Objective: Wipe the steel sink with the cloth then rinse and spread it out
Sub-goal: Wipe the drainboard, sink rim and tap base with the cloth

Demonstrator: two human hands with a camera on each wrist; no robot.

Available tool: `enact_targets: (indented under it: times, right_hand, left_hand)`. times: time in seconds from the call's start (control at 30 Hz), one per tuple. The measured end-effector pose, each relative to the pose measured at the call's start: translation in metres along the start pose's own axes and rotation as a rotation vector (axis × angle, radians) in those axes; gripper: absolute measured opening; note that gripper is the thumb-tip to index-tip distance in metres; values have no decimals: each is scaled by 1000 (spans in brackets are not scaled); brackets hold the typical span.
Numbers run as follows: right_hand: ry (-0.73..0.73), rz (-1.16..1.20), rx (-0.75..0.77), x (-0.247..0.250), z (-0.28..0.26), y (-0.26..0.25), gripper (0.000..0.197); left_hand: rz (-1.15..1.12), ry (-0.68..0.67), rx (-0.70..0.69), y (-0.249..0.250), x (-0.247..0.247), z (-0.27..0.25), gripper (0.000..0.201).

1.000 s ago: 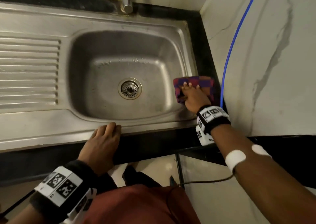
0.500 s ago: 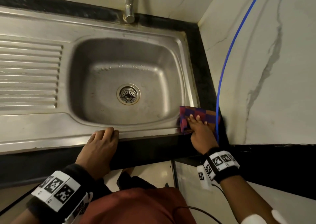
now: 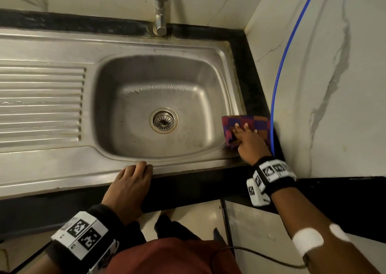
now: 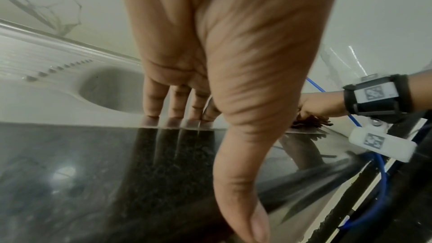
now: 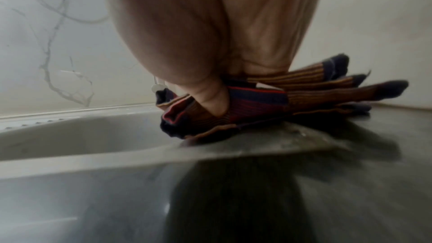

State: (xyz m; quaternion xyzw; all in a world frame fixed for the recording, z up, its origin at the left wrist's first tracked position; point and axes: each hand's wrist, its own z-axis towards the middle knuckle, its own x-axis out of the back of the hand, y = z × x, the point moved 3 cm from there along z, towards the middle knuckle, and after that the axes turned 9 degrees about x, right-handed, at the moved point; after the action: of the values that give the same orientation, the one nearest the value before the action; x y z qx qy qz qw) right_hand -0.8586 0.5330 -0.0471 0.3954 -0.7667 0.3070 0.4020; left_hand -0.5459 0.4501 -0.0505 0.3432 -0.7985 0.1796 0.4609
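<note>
Along the sink (image 3: 226,50) rim, right hand (image 3: 249,143) presses flat on the cloth (image 3: 253,122), left hand (image 3: 128,185) resting open — firm, overlapping strokes needed.

Both hands flat, fingers (image 3: 244,127) straight, palms down.

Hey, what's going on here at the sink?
A person is wiping a steel sink. Their right hand presses a folded red and blue checked cloth flat on the sink's right rim, close to the corner by the wall. Their left hand rests on the front edge of the sink, fingers straight, holding nothing. The basin looks empty, and no water is running from the tap, so the rinsing does not appear to have begun.
</note>
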Motion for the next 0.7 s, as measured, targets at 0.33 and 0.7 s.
enact_targets:
  times: [0.33,0.7]
  right_hand:
    - [-43,-22,15,-2,-9,3,65]
    - [-41,8,6,6,18,0,64]
  left_hand:
    - [111,-184,-95,21,41,26,43]
    - [80,-119,-186,68,78,104,36]
